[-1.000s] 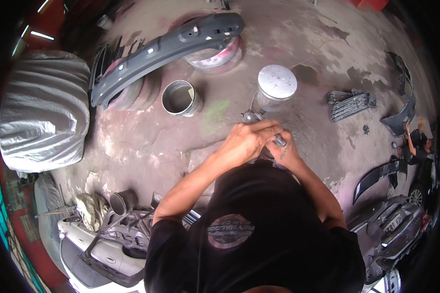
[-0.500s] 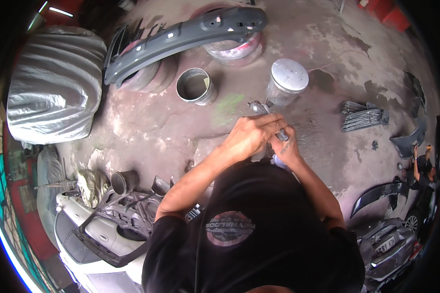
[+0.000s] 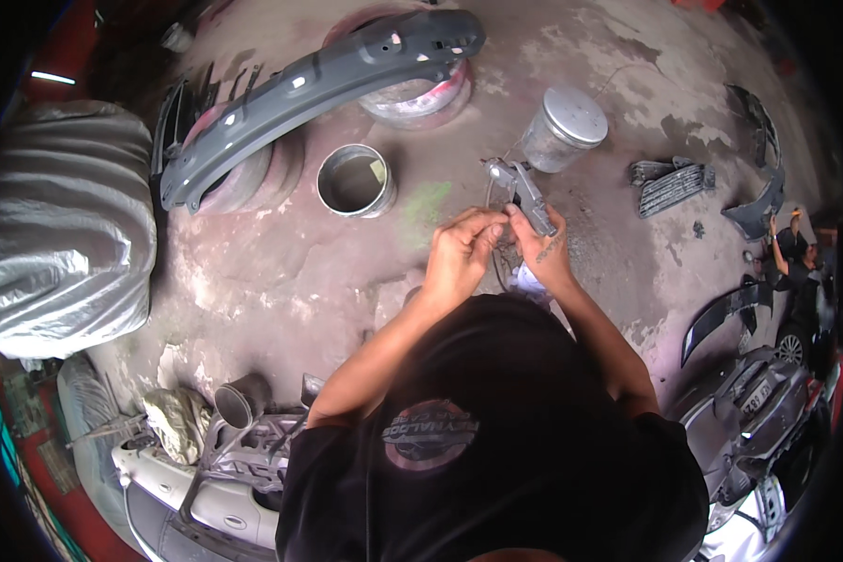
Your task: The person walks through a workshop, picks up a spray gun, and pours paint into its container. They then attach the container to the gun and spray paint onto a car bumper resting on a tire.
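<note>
I look down over my black shirt at both hands held together above a stained concrete floor. My right hand [image 3: 545, 251] grips the handle of a grey metal spray gun [image 3: 520, 192], whose nozzle points up and to the left. My left hand [image 3: 464, 253] pinches a small part at the rear of the gun, fingers closed on it. A thin hose or wire loops under the gun. An open tin can [image 3: 354, 181] stands to the left of the hands, and a lidded metal cup [image 3: 564, 127] stands just beyond them.
A long grey bumper part [image 3: 309, 89] lies across two round drums at the top. A silver-covered bulk [image 3: 61, 229] fills the left. Car panels and a funnel [image 3: 241, 400] lie at lower left, a black grille [image 3: 672, 184] and more panels at right. Another person [image 3: 794, 245] crouches far right.
The view has shifted, so the floor things sit further left and lower. The spray gun has come up clear above my hands, with its nozzle now plainly visible.
</note>
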The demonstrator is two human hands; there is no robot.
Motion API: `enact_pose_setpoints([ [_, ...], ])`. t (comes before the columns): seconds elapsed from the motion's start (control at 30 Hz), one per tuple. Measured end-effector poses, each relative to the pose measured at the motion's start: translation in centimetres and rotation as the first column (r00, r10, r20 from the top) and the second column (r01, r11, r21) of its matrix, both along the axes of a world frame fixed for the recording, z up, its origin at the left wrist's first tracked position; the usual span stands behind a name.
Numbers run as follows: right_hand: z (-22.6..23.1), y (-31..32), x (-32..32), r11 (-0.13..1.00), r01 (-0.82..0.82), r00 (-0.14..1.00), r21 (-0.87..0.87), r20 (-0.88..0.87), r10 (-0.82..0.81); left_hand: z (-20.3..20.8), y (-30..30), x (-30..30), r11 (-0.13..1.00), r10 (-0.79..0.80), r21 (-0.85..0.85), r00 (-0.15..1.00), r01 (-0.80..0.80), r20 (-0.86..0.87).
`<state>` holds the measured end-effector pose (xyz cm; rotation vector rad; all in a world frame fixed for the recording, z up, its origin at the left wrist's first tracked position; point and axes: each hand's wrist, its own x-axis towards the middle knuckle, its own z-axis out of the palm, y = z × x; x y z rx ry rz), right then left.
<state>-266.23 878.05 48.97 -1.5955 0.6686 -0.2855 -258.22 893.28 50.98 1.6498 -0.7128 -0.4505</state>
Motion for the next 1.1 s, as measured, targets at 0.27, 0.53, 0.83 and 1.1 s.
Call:
enact_pose_setpoints([
  [0.27, -0.8, 6.2, 6.0, 0.981, 0.192, 0.981, 0.001, -0.019, -0.192, -8.6, 4.8, 5.8, 0.974, -0.216, -0.21, 0.599, 0.082, -0.771],
  [0.53, -0.2, 7.7, 7.7, 0.977, 0.211, 0.972, 0.015, -0.112, -0.208, -10.6, 5.5, 4.8, 0.953, -0.295, -0.242, 0.369, 0.184, -0.881],
  [0.83, -0.6, 6.7, 7.0, 0.986, 0.16, 0.983, 0.035, -0.096, -0.156, -11.9, 4.4, 4.8, 0.934, -0.327, -0.235, 0.372, 0.27, -0.869],
  [1.1, -2.2, 4.1, 5.2, 0.965, 0.253, 0.962, 0.075, -0.126, -0.242, -11.9, 1.5, 3.3, 0.925, -0.335, -0.215, 0.409, 0.312, -0.849],
])
